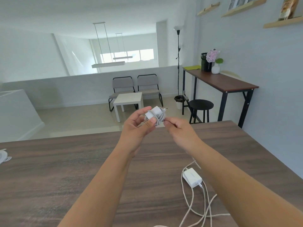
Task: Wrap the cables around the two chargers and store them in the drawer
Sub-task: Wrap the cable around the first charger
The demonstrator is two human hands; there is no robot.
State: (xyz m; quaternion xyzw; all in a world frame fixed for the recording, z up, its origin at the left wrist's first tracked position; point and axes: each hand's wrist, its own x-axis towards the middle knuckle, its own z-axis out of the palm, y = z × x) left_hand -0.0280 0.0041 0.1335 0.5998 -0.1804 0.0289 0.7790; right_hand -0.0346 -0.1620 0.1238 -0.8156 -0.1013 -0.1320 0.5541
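Dark wood-grain counter [65, 169]. White charger [192, 177] lies flat on it at right, its loose white cable [193, 205] looped around and trailing to the near edge. Partial white object [3, 157] at far left edge.

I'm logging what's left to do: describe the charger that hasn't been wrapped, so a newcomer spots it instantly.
Start at the brown wooden table and go to its near right part, beside the right forearm. A white charger lies flat there, its pale cable sprawling in loose loops toward the table's near edge. The other charger is held up in the hands, its cable wound round it.
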